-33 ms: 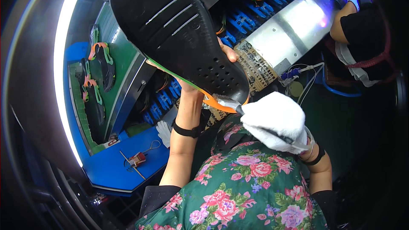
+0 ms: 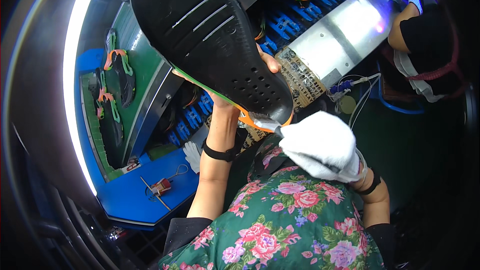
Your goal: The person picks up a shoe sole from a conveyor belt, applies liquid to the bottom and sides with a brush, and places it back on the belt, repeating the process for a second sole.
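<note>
My left hand [image 2: 270,63] is bare and wrapped around a large black sandal sole [image 2: 210,40], its fingers curling over the right edge and its palm mostly hidden behind. The face toward me has three pale slits and a patch of small holes at the narrower end. Along the lower edge runs a green and orange strap [image 2: 244,118]. Under white fabric, my right hand [image 2: 320,145] is closed on a small pale-bristled brush [image 2: 263,122]. The bristles touch the strap and the sole's edge.
Several sandals [image 2: 120,77] lie on the green belt [image 2: 145,70] at left. Below, a blue board [image 2: 165,195] carries a red gadget [image 2: 161,186] and a white glove [image 2: 192,156]. Blue racks [image 2: 320,2] and a metal plate [image 2: 340,35] stretch to the upper right, where another person's arm [image 2: 400,27] works.
My right hand and the brush have shifted slightly left along the edge. The sole has moved a little to the right in my left hand.
</note>
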The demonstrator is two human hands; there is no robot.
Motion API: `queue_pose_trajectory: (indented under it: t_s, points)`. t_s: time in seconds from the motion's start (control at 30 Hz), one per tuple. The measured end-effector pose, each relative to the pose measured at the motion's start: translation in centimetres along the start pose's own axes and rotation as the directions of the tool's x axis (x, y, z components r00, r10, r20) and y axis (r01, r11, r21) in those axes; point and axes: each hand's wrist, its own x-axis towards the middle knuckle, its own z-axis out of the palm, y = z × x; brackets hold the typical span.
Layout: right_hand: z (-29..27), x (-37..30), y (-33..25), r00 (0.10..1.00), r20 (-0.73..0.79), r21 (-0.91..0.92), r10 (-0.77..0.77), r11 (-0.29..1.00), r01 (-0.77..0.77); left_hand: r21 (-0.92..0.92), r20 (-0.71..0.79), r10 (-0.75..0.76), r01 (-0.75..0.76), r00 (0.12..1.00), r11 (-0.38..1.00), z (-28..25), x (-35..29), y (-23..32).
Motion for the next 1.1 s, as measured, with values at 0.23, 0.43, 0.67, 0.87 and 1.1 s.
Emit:
queue_pose_trajectory:
  t_s: [0.23, 0.43, 0.67, 0.87, 1.1]
  points:
    - [1.1, 1.0, -1.4, 0.992, -0.042, -0.03, -0.116, 0.993, 0.114, -0.017, 0.03, -0.006, 0.007, 1.0, 1.0, -1.7, 0.0, -0.3]
    - [1.3, 1.5, -1.3, 0.991, -0.021, -0.046, -0.13, 0.991, 0.129, 0.069, 0.011, 0.012, -0.013, 1.0, 0.998, -1.8, -0.8, 0.6]
    - [1.7, 0.7, -0.9, 0.994, -0.006, -0.046, -0.109, 0.993, 0.109, 0.074, -0.002, 0.018, -0.018, 1.0, 0.997, -2.2, -0.9, -0.4]
    - [1.3, 0.0, -0.3, 0.992, -0.104, 0.056, -0.078, 0.995, 0.085, 0.051, -0.033, 0.017, -0.015, 0.999, 0.999, -2.1, -1.4, -0.7]
    - [1.4, -0.7, 0.2, 0.997, -0.065, -0.086, -0.035, 0.996, 0.029, 0.032, 0.025, 0.015, -0.016, 1.0, 0.999, -2.2, -1.1, -0.7]
